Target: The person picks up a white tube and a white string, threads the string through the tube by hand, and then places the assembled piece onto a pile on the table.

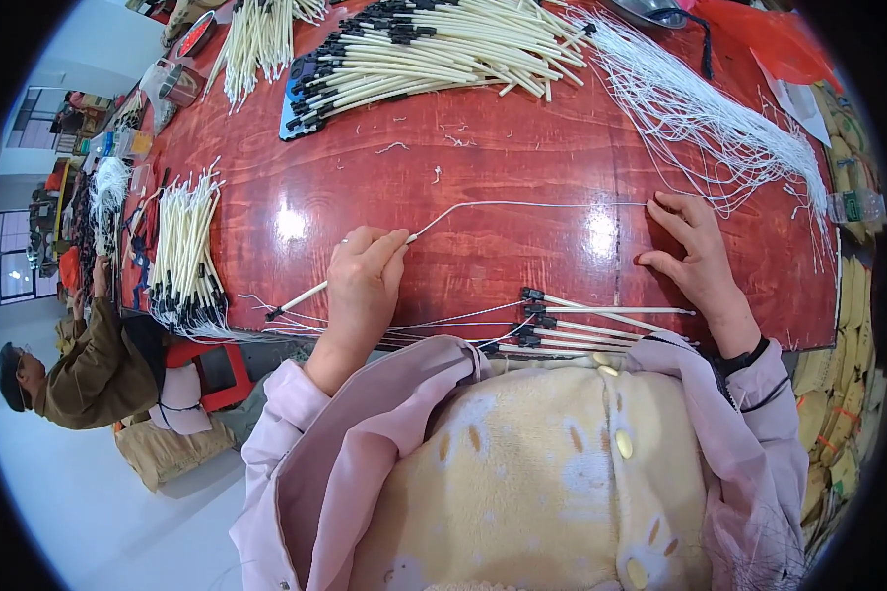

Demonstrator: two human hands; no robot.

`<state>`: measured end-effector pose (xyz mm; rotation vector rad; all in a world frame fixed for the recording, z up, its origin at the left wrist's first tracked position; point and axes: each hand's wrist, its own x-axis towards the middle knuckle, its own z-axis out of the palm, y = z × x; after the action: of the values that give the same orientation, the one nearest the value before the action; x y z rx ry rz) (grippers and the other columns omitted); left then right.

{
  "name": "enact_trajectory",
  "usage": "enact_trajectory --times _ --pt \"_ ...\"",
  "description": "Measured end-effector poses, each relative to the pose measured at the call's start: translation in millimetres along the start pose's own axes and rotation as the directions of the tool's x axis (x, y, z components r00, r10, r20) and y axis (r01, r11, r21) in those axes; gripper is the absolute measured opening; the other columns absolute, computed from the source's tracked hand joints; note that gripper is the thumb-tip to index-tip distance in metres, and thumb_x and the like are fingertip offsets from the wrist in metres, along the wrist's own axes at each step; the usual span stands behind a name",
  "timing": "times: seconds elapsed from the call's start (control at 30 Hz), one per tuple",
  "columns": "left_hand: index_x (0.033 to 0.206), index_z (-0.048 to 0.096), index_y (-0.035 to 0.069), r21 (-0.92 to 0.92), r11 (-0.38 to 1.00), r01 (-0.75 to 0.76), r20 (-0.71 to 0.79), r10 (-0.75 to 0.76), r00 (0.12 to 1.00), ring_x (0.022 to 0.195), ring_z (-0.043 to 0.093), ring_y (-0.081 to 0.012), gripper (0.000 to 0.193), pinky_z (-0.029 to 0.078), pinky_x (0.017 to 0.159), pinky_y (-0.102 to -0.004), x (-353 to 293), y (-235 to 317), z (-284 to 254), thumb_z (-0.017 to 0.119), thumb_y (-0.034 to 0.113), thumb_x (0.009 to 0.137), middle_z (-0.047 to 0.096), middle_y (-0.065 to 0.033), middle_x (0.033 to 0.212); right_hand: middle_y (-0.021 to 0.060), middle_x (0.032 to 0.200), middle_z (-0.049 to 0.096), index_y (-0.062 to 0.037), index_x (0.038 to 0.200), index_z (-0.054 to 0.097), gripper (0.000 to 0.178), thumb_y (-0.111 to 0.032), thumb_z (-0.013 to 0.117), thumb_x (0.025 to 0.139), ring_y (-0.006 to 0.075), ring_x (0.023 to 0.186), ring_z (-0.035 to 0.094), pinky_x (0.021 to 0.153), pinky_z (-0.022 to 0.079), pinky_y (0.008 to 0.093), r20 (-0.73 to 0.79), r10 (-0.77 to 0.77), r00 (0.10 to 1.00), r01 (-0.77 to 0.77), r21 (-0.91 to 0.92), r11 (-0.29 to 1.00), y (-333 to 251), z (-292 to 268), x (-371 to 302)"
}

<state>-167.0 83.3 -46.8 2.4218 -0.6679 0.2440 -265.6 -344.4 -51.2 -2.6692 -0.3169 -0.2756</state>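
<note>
My left hand [362, 281] grips a cream sleeved tube [301, 297] with a black tip, held low across the red table [483, 167]. A thin white cord [522, 205] runs out of the tube's end to the right. My right hand [695, 256] rests on the table with its fingertips on the far end of that cord. Just in front of me, between my hands, lie several finished cream tubes with black ends [581, 325].
A big heap of cream tubes [434, 49] lies at the table's far side, and another bundle [189, 256] at the left edge. Loose white cords [719, 118] spread at the far right. A seated person [89, 369] is at the left, below the table.
</note>
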Motion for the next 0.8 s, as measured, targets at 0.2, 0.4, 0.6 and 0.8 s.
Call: enact_trajectory --times 0.2,0.4,0.6,0.8 --pt "0.1 0.076 0.002 0.014 1.0 -0.006 0.0 0.006 1.0 0.082 0.065 -0.0338 0.014 0.051 0.074 -0.0435 9.8 -3.9 7.2 0.072 0.004 0.087 0.068 -0.013 0.089 0.0118 0.137 0.058 -0.0079 0.132 0.068 0.071 -0.025 0.091 0.067 0.0308 0.124 0.053 0.102 0.047 0.039 0.018 0.005 1.0 -0.005 0.013 1.0 1.3 -1.2 -1.4" --pt "0.098 0.076 0.002 0.071 0.997 -0.003 -0.008 0.004 1.0 0.082 0.065 -0.0349 0.012 0.052 0.073 -0.0451 19.2 -4.1 10.3 0.071 0.005 0.087 0.067 -0.014 0.088 0.0119 0.138 0.057 -0.008 0.133 0.068 0.071 -0.025 0.091 0.068 0.0304 0.126 0.053 0.104 0.047 0.039 0.038 0.038 0.999 -0.04 0.054 0.998 2.0 0.3 -2.7" --pt "0.097 0.073 0.002 0.094 0.996 -0.009 0.013 0.008 1.0 0.083 0.065 -0.036 0.01 0.051 0.074 -0.0466 24.6 -5.0 10.9 0.07 0.004 0.088 0.065 -0.0151 0.087 0.0122 0.139 0.056 -0.008 0.134 0.067 0.072 -0.024 0.091 0.068 0.0302 0.128 0.052 0.105 0.046 0.0389 0.052 0.057 0.997 -0.061 0.078 0.995 1.3 -0.2 -2.6" --pt "0.1 0.063 0.003 0.199 0.98 -0.006 0.057 -0.006 0.998 0.089 0.061 -0.039 0.009 0.049 0.077 -0.049 14.7 -9.4 3.9 0.065 0.004 0.091 0.06 -0.018 0.095 0.0123 0.139 0.056 -0.0078 0.134 0.067 0.07 -0.024 0.091 0.069 0.03 0.128 0.052 0.106 0.046 0.0391 0.045 0.06 0.997 -0.064 0.094 0.994 2.3 0.7 -2.6"
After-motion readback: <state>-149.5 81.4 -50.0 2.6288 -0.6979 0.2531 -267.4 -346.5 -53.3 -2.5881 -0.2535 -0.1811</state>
